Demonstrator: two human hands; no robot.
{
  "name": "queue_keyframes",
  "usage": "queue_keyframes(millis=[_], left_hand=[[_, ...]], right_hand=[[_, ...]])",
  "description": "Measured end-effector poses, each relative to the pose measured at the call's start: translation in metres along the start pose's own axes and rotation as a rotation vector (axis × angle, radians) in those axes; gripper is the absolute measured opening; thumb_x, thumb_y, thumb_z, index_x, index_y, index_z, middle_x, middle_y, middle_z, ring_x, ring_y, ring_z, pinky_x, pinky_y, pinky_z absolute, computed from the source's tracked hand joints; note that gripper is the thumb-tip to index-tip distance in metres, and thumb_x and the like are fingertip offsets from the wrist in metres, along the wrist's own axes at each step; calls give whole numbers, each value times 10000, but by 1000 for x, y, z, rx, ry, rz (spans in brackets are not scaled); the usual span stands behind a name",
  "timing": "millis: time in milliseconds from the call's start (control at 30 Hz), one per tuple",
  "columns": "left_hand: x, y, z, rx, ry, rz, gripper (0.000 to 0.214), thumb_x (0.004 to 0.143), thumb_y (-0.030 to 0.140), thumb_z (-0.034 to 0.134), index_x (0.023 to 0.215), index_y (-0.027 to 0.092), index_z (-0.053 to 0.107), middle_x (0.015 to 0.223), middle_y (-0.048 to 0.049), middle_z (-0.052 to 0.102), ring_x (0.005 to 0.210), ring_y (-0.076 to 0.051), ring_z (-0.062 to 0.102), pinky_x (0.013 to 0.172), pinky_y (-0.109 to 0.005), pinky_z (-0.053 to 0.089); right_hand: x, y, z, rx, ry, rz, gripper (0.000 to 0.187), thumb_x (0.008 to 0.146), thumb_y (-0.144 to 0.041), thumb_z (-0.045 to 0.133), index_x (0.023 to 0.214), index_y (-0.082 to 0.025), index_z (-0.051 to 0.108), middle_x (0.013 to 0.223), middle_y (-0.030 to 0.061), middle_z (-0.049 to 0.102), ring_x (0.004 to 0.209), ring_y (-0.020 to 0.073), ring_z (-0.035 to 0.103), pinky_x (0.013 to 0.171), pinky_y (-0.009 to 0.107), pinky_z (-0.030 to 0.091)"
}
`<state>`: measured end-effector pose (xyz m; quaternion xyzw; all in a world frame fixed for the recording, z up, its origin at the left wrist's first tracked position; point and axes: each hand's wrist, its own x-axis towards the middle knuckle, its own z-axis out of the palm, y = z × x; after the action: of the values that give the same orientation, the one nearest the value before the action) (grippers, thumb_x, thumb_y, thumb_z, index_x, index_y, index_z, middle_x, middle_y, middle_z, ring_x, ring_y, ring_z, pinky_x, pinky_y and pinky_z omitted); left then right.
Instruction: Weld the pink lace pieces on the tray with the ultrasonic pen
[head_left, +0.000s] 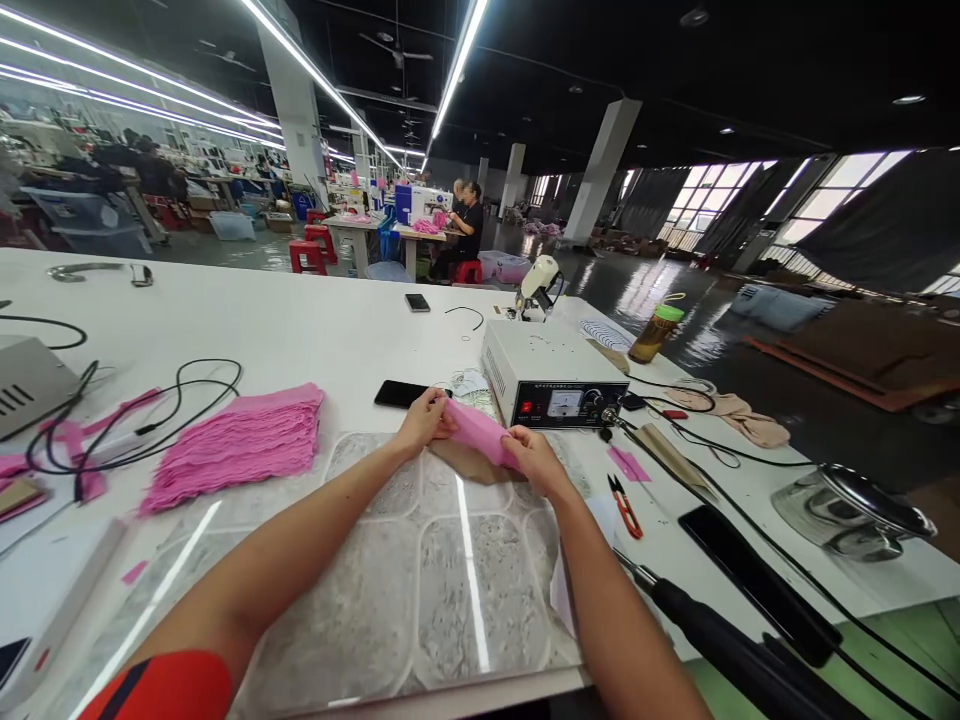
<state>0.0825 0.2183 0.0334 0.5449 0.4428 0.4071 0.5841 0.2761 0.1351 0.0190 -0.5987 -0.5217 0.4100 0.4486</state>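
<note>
A strip of pink fabric [478, 432] is stretched between my two hands above the marbled mat. My left hand [426, 420] pinches its left end, and my right hand [529, 456] grips the right end. Beneath the fabric lies a brown piece [480, 466], partly covered, whose kind I cannot make out. A stack of pink fabric pieces [247, 440] sits to the left of my hands. Just behind my left hand is a black phone-like slab [401, 393]. The white control box [555, 370] with a dial stands beyond my right hand.
Right of my right arm lie orange thread snips [625, 507], a black-handled tool [720, 620] with a cable and a black tray-like piece [757, 580]. A glass pot [847, 510] stands near the right edge. Loose black cables [180, 400] cross the table's left side.
</note>
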Motion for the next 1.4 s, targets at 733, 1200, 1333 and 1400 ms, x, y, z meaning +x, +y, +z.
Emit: queue_keyframes(millis=[733, 1200, 1333, 1400], left_hand=[[7, -6, -5, 170, 203, 199, 117, 809, 219, 553, 751, 158, 634, 799, -21, 594, 796, -142, 563, 699, -218, 464], [24, 35, 32, 67, 14, -164, 179, 951, 324, 443, 1041, 177, 492, 659, -6, 637, 533, -152, 631, 485, -236, 474], [18, 21, 28, 20, 26, -86, 131, 918, 330, 483, 913, 200, 487, 836, -35, 665, 631, -124, 631, 460, -157, 378], [14, 12, 23, -10, 29, -38, 146, 904, 344, 490, 892, 199, 483, 955, -45, 655, 740, -123, 644, 479, -138, 365]], right_hand=[[3, 13, -9, -185, 25, -184, 291, 772, -485, 518, 831, -213, 603, 720, 8, 621, 539, 148, 512, 557, 279, 398], [13, 13, -12, -54, 106, -155, 380, 719, -521, 544, 802, -158, 619, 701, 24, 630, 602, 140, 517, 548, 251, 401], [16, 14, -14, -66, 182, -244, 381, 752, -490, 545, 875, -149, 663, 806, 54, 680, 732, 175, 581, 660, 278, 456], [18, 14, -14, -71, 246, -302, 379, 762, -470, 534, 914, -156, 681, 890, 70, 699, 818, 199, 603, 752, 311, 470]])
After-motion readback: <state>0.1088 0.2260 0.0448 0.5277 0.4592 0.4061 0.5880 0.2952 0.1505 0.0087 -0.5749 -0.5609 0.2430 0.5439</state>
